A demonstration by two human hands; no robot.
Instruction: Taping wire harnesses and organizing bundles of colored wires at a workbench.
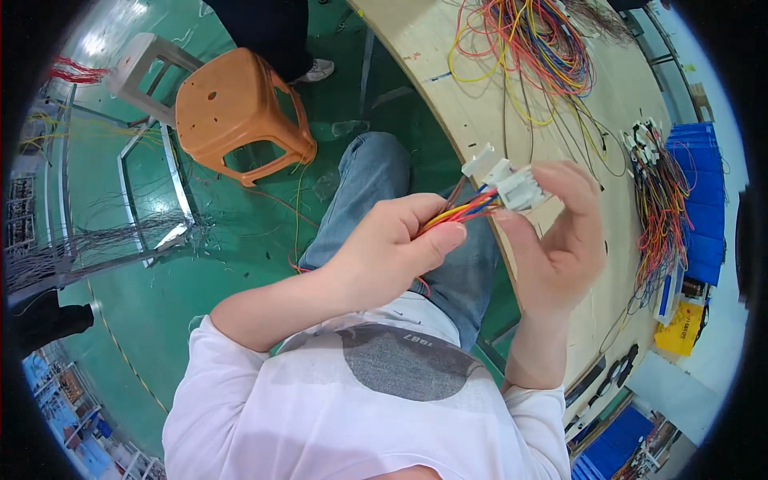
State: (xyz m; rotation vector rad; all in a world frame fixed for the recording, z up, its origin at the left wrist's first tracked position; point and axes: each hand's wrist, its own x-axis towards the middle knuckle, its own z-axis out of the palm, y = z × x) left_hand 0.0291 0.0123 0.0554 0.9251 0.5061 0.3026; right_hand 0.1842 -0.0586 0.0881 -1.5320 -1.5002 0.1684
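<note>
My left hand [404, 244] is closed around a bundle of red, yellow, blue and brown wires [464, 211], just behind their ends. White plastic connectors sit on those ends. One blocky white connector [520, 190] is pinched between the thumb and fingers of my right hand [564, 232]. A second, smaller white connector [480, 162] sticks out beside it on the far side, touched by no finger that I can see. Both hands are held over my lap, at the edge of the worktable.
The pale wooden worktable [448, 104] curves along my right, bearing a heap of loose coloured wires [532, 40]. Farther right lie finished-looking wire bundles with white connectors [660, 192] beside a blue bin [700, 200]. An orange stool [220, 104] stands ahead left, near another person's shoe [316, 70].
</note>
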